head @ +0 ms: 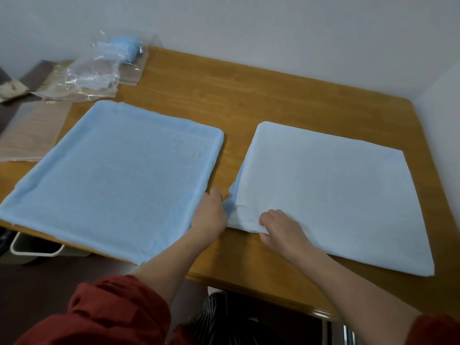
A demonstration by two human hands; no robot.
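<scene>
The pale blue folded cloth towel (333, 192) lies flat on the brown wooden table (249, 100), stretching away from the right hand (281, 232), which pinches its near edge with curled fingers. The left hand (210, 215) sits against the towel's near left corner, its fingers hidden, so its grip cannot be told. A deeper blue flat towel (114, 175) lies just left of that hand, touching it.
</scene>
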